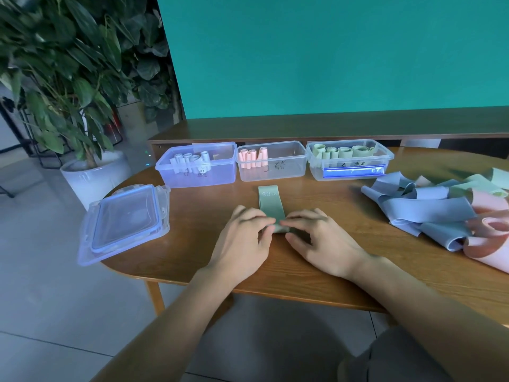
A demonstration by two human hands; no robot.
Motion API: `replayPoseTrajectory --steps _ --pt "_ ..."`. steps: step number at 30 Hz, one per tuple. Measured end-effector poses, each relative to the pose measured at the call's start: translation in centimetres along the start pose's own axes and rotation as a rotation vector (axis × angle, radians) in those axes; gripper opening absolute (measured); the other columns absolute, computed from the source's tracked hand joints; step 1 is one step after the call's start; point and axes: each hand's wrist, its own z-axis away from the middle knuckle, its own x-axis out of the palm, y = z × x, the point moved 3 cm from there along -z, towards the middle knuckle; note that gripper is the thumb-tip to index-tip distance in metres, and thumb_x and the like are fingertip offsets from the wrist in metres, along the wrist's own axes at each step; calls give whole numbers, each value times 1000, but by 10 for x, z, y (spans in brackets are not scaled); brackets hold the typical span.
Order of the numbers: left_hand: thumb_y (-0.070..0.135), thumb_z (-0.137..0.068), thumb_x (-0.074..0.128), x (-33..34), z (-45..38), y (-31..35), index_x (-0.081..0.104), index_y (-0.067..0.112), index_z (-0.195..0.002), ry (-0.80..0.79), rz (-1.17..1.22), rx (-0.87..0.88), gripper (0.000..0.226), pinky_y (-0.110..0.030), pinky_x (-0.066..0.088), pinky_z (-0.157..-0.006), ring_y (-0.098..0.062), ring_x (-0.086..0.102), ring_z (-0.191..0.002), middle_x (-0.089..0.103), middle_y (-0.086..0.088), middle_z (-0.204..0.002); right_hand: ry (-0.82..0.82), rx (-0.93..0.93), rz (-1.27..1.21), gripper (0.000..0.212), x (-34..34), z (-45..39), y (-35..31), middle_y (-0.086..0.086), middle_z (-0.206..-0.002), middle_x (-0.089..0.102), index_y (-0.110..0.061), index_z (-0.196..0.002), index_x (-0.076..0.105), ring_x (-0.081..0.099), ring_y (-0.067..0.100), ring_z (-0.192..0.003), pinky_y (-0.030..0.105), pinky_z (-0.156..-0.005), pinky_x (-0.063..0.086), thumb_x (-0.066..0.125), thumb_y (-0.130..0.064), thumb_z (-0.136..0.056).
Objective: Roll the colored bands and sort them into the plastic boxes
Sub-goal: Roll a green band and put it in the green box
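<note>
At the centre of the frame we see a green band [269, 205] marked "30" lying flat on the wooden table [303, 266], its near end turned up into a small roll. The left hand [242, 244] and right hand [322, 241] both pinch that rolled end with curled fingers. Above it stand three clear boxes: the left box [197, 172] with pale rolls, the middle box [272, 168] with pink rolls, the right box [349, 165] with green rolls. Loose bands [429, 208] are heaped at right; a lid [124, 221] lies at left.
</note>
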Motion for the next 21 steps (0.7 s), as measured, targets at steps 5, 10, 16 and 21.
replayPoseTrajectory --steps 5,10,16,21 --pt "31 -92 65 3 -4 -2 76 25 -108 -24 -36 -37 20 -30 53 -82 -10 50 -105 68 17 -106 -18 1 -10 41 0 -10 6 -10 -138 57 -32 -138 60 49 16 -118 44 -105 43 52 -42 -99" --pt "34 -93 62 5 -6 -3 72 25 -117 -64 -62 -55 29 -31 53 -87 -11 49 -111 66 16 -115 40 -82 -8 34 -4 -10 3 -9 -130 63 -26 -130 67 51 12 -112 35 -103 44 57 -33 -99" --pt "34 -94 59 10 -11 -7 67 24 -128 -104 -56 -68 36 -34 53 -89 -12 45 -116 63 13 -122 11 -44 -21 37 -1 -17 9 -10 -134 61 -28 -133 64 50 16 -120 44 -104 44 57 -34 -97" --pt "26 -90 65 8 -11 -7 75 23 -113 7 -32 -41 26 -30 54 -84 -11 50 -106 68 14 -108 -42 1 -44 48 1 -25 14 -11 -136 59 -32 -134 63 48 15 -118 45 -105 43 45 -47 -93"
